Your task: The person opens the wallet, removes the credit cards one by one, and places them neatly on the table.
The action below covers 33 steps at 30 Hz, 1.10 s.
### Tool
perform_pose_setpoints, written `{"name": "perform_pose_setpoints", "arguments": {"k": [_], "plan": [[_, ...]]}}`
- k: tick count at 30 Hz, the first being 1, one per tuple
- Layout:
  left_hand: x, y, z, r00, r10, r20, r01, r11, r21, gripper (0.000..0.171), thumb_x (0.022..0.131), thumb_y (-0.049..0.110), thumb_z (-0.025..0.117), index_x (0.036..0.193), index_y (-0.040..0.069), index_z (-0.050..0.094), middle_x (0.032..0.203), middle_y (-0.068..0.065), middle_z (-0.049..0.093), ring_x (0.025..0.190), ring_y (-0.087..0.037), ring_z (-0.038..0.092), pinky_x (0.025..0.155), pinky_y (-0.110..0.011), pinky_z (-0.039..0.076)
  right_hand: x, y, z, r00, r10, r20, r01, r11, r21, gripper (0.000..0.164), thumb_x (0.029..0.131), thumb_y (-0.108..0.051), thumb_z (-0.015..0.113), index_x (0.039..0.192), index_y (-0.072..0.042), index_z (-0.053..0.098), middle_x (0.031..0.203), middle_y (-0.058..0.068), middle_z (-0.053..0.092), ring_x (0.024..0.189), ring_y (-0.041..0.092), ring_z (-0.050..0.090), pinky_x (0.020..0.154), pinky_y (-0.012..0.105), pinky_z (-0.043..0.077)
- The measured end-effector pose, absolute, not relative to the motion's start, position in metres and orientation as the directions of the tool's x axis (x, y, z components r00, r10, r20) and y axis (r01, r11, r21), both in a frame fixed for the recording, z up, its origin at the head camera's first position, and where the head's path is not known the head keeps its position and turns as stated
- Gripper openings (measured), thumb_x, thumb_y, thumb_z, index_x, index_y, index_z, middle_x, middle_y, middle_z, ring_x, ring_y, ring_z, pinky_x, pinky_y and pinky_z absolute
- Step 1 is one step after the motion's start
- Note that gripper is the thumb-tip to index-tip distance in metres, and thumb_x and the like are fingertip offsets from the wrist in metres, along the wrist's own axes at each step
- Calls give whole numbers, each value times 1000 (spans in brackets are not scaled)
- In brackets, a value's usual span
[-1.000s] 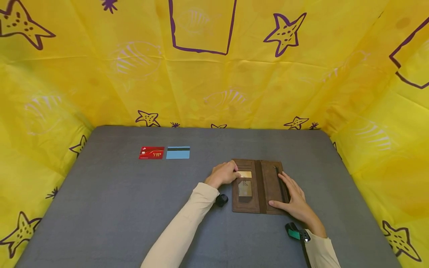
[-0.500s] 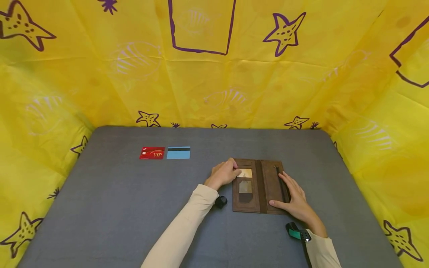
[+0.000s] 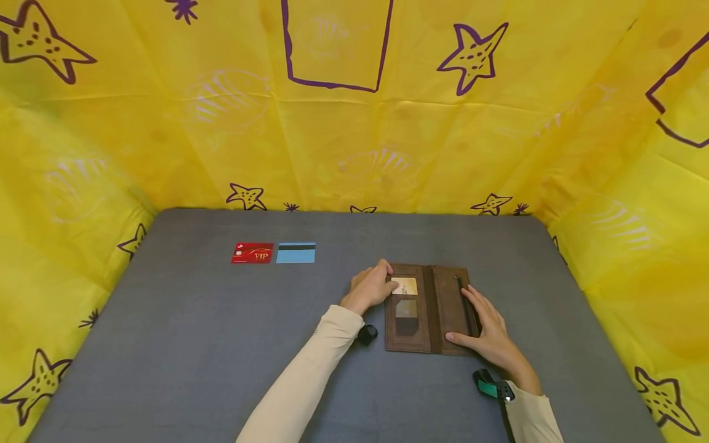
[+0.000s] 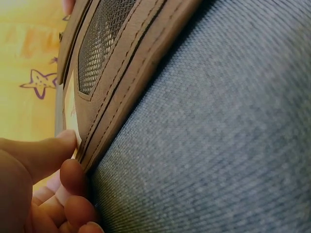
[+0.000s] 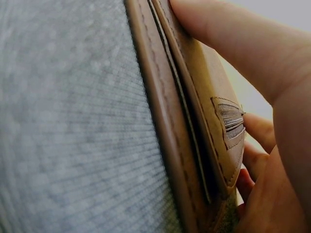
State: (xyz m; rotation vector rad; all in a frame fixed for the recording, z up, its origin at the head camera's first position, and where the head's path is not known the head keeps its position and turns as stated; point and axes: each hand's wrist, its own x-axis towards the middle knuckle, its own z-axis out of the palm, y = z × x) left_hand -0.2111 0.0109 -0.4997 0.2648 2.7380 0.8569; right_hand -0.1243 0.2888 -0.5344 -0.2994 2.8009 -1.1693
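A brown wallet (image 3: pixel 448 307) lies unfolded on the grey cloth in the head view. In its left half, a pale gold card (image 3: pixel 408 285) shows above a mesh window (image 3: pixel 407 311). My left hand (image 3: pixel 368 287) is at the wallet's left edge, its thumb on the card and its other fingers curled. In the left wrist view the thumb presses the card (image 4: pixel 71 114) close to the stitched edge; its lower part is hidden. My right hand (image 3: pixel 490 329) rests on the right half, thumb and fingers spread beside the zip (image 3: pixel 464 301).
A red VIP card (image 3: pixel 252 253) and a light blue card with a dark stripe (image 3: pixel 296 253) lie side by side at the back left of the grey cloth (image 3: pixel 194 344). Yellow patterned fabric (image 3: pixel 332 141) surrounds the table's back and sides.
More of the gold card shows above the mesh window than one second ago; it has slid away from me with the left thumb. My right hand has stayed put on the wallet.
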Motion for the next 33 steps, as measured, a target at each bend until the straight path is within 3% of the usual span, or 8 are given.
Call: {"name": "perform_pose_setpoints", "arguments": {"k": [8,15,26,33], "plan": [[-213,10,-501,-955,253,-157,113,798,593,19,97,29,62,112,18,60,98,-6,70,81,-23,62,75,-42,48,-125,289,-535,-978,-209,-9,-141,691,-708,100,77,-34,84,156,-14,26,165,18,15,146,51,12,104,76,6],[-212,9,-501,-946,267,-186,110,801,589,33,90,40,72,112,20,58,89,-2,66,73,-18,54,71,-37,42,-125,289,-536,-978,-208,-5,-144,693,-706,100,76,-33,84,156,-13,28,164,18,16,146,52,13,104,75,6],[-214,8,-501,-941,263,-213,90,801,592,38,85,42,77,109,16,64,104,-3,71,90,-22,63,82,-43,47,-125,289,-536,-977,-210,-15,-138,692,-708,100,76,-33,84,156,-12,27,165,18,15,146,52,12,105,76,6],[-217,5,-499,-933,263,-245,53,775,630,40,81,41,81,108,14,69,105,-1,72,93,-20,64,78,-39,48,-124,288,-534,-976,-217,1,-153,687,-710,98,76,-33,84,155,-13,29,164,19,17,145,52,13,104,76,6]]}}
